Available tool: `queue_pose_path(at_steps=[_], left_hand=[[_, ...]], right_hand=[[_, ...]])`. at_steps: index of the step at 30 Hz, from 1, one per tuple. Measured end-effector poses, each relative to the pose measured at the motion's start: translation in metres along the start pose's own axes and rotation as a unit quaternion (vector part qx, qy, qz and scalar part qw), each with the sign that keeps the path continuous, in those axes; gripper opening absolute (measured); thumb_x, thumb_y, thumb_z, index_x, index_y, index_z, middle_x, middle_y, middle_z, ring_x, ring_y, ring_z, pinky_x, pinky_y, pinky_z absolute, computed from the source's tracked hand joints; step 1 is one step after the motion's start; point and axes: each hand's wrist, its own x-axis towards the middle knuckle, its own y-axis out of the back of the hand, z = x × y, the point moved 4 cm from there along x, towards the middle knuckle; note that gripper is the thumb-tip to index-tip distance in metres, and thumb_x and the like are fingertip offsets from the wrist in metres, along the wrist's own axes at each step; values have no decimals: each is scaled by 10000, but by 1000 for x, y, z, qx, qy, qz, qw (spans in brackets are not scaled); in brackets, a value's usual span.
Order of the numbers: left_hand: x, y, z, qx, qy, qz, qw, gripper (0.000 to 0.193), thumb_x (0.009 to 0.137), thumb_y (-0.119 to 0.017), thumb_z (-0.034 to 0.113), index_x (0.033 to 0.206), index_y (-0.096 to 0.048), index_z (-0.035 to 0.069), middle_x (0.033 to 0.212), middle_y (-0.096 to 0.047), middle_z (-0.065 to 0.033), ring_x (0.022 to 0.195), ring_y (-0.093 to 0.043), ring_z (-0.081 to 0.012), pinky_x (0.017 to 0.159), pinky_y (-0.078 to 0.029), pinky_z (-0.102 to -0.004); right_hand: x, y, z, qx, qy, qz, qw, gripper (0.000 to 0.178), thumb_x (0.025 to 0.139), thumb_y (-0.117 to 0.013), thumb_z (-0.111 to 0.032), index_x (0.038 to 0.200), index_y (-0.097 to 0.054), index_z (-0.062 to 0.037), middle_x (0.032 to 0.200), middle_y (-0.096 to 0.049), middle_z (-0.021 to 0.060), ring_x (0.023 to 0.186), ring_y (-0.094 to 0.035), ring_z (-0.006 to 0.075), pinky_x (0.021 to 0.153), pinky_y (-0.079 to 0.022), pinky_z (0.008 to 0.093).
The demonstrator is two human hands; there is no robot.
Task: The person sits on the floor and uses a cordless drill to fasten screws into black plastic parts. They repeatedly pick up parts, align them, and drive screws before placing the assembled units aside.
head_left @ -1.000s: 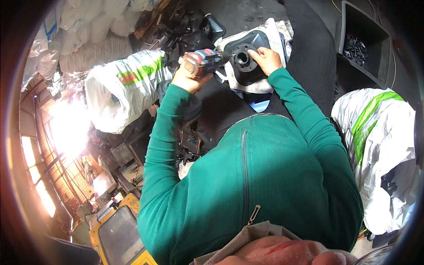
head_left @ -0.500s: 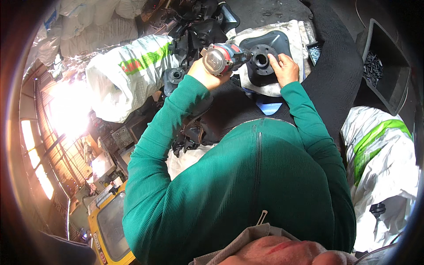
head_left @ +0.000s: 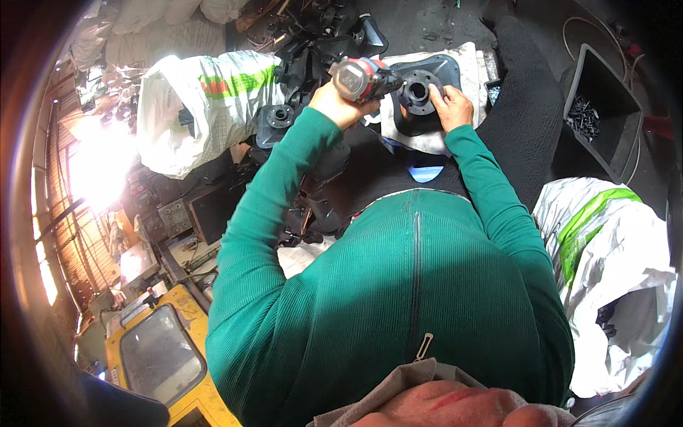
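Note:
My left hand (head_left: pixel 336 107) is wrapped round a red and black cordless drill (head_left: pixel 359 78). Its nose points right, close to the left rim of a round black flange (head_left: pixel 415 95) with a centre hole and smaller holes around it. The flange stands up from a black plate-like base (head_left: pixel 445 70) lying on a white padded cloth (head_left: pixel 466 62). On the flange's right side, my right hand (head_left: pixel 453 108) grips the rim between thumb and fingers. Whether the drill's tip touches a screw cannot be made out.
A similar black flanged part (head_left: pixel 276 119) sits left, beside a white and green sack (head_left: pixel 171 117). More black parts (head_left: pixel 320 46) are heaped behind. At right stands a dark bin (head_left: pixel 605 92) with screws (head_left: pixel 583 117), above another white sack (head_left: pixel 605 270). A yellow-framed machine (head_left: pixel 188 381) is lower left.
The whole view has shifted a little, with the bin and sacks displaced in the picture. The drill stays by the flange's left rim, and my right hand keeps its hold.

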Motion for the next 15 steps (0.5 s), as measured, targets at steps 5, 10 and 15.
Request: queue_pose_path(at_steps=[5,10,15], left_hand=[[-60,-4,-26,159,-261,146,941,616,712,-763,370,1185,-536,46,1104,-608,-137,1054,-582,-270,932,-452,-335],[-104,-25,-6,-8,-254,65,965,515,717,-759,334,1112,-573,60,1090,-611,-115,1026,-581,-283,930,-439,-384],[-109,-27,2,-83,-212,-7,974,516,729,-757,314,1130,-568,50,1090,-605,-124,1018,-575,-284,921,-437,-376]], right_hand=[[-13,33,12,363,-238,-101,895,398,896,-540,-255,1243,-548,-59,747,-553,-7,627,-487,69,558,-452,237],[-48,67,-21,530,-231,-253,776,450,917,-483,-98,1344,-383,4,1078,-591,102,623,-497,55,559,-462,180],[-61,73,-28,591,-243,-324,698,414,892,-575,-118,1262,-443,12,1154,-579,152,640,-513,52,576,-478,188]])
